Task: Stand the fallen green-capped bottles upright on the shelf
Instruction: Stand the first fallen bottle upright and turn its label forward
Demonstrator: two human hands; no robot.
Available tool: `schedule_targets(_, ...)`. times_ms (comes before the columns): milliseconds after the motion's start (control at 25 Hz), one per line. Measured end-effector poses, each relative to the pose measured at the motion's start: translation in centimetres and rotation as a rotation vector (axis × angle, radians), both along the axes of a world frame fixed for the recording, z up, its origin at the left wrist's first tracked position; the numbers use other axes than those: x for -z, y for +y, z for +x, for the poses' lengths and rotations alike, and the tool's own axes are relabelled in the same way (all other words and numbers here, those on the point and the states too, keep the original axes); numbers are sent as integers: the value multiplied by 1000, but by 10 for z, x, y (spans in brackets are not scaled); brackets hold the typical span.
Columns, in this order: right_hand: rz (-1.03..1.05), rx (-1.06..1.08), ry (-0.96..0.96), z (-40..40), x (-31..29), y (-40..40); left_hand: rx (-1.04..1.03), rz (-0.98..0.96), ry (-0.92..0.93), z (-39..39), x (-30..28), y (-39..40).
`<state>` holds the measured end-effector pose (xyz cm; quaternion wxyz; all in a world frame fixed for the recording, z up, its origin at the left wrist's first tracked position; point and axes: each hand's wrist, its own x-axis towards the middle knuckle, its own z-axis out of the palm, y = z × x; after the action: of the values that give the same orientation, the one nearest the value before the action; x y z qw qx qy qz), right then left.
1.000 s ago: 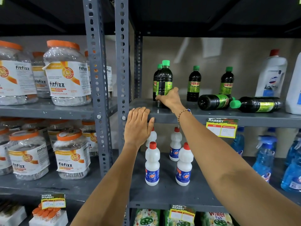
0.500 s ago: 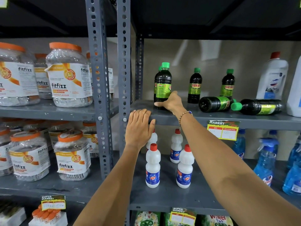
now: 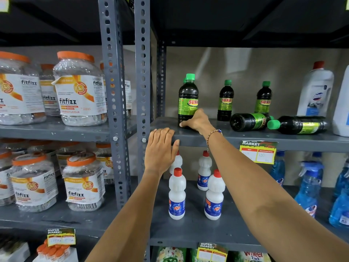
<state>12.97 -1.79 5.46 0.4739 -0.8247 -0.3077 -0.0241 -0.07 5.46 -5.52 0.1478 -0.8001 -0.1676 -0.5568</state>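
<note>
Right hand (image 3: 196, 120): wrapped low around the front upright bottle (image 3: 188, 101), fingers closed on its base, bottle standing on the shelf (image 3: 245, 138).
Left hand (image 3: 160, 148): flat and open, palm on the shelf's front edge, holding nothing.
Standing: four green-capped bottles, counting one mostly hidden behind the held one, plus the two further back (image 3: 225, 101) and (image 3: 263, 98).
Fallen: two bottles (image 3: 249, 121) and (image 3: 302, 125), lying end to end on the right.
Progress: seemingly over halfway; two left to raise.
</note>
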Motion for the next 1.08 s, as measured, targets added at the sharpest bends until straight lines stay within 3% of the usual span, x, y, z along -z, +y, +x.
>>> schedule_targets(720, -62, 6, -58, -2, 3, -2, 27, -12, 9, 1, 1, 1)
schedule_targets(920, -28, -50, 21, 1, 2, -6, 23, -49, 16, 1, 1, -2)
schedule_targets(1080, -22, -100, 104, 11, -2, -21, 99, -164, -96, 2, -16, -20)
